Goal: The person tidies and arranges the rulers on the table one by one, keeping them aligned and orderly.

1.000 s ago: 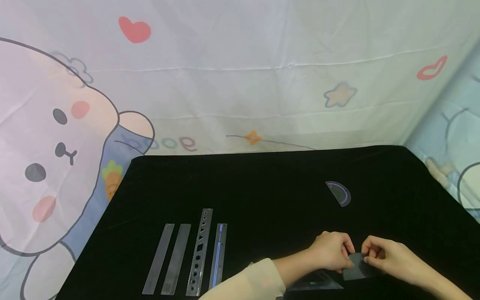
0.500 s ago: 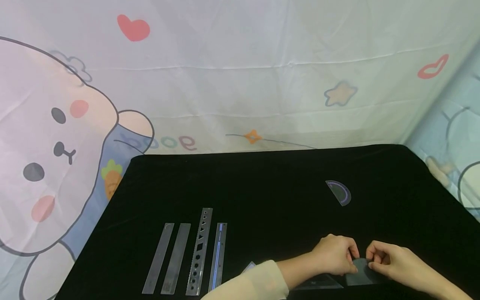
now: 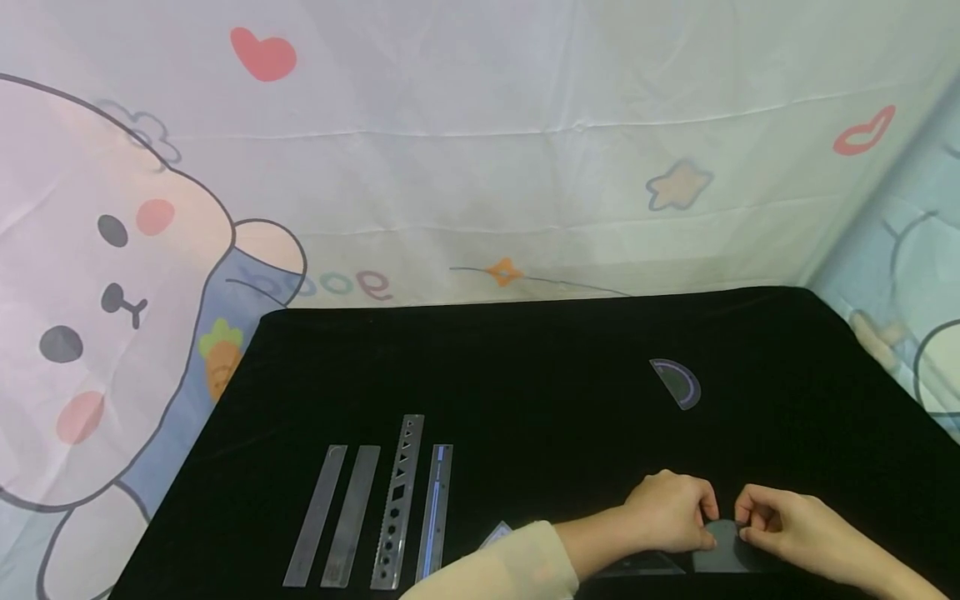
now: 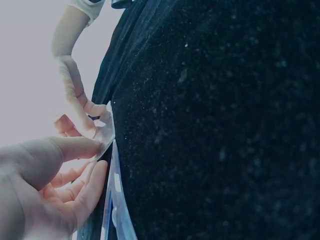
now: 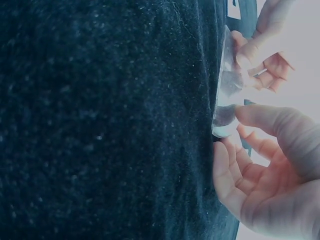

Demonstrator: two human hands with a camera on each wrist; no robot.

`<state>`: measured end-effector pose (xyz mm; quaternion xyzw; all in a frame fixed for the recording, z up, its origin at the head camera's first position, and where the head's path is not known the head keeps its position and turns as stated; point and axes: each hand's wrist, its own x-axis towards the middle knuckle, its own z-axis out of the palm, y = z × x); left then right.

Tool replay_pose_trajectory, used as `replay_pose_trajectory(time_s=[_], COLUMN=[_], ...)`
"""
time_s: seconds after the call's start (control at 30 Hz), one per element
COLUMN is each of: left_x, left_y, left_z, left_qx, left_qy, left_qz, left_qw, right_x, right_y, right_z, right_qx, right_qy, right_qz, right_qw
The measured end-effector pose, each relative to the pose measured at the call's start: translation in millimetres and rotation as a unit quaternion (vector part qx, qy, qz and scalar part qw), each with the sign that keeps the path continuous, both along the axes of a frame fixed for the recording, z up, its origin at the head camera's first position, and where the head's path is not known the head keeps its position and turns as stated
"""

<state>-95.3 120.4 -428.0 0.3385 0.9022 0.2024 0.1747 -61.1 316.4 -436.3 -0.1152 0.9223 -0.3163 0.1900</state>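
Observation:
A clear, half-round protractor [image 3: 722, 548] lies near the front edge of the black cloth, its curved side away from me. My left hand [image 3: 671, 510] pinches its left side between thumb and fingers. From the other side my right hand [image 3: 787, 521] pinches its right part with curled fingers. In the left wrist view the protractor [image 4: 106, 131] stands edge-on between both hands. The right wrist view shows its thin plate [image 5: 227, 90] close against the cloth. A transparent set square [image 3: 643, 565] lies partly hidden beneath my left forearm, just left of the protractor.
Several straight rulers lie side by side at left, among them a stencil ruler [image 3: 398, 500] and a blue-striped ruler [image 3: 435, 508]. A smaller protractor [image 3: 678, 383] lies farther back. Beside my sleeve shows the corner of a clear piece [image 3: 497, 532]. A printed curtain [image 3: 480, 150] hangs behind the table.
Both hands have shifted slightly toward me and to the right, with the protractor between them. A clear corner now shows beside the left sleeve. The rulers and smaller protractor stay in place.

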Motion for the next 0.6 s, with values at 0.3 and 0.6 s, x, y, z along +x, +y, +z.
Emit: replay_pose_trajectory(time_s=[0.3, 0.6], left_x=[1.2, 2.2], left_y=[1.4, 3.0], left_z=[0.8, 0.5], left_qx=[-0.015, -0.032], left_qy=[0.012, 0.027], left_qz=[-0.002, -0.003], left_qw=[0.9998, 0.9991], right_x=[-2.9, -2.7], right_y=[1.8, 1.6], right_z=[-3.1, -5.3], right_qx=[0.001, 0.006], right_qy=[0.001, 0.016], right_qz=[0.009, 0.018], right_qw=[1.0000, 0.9997])
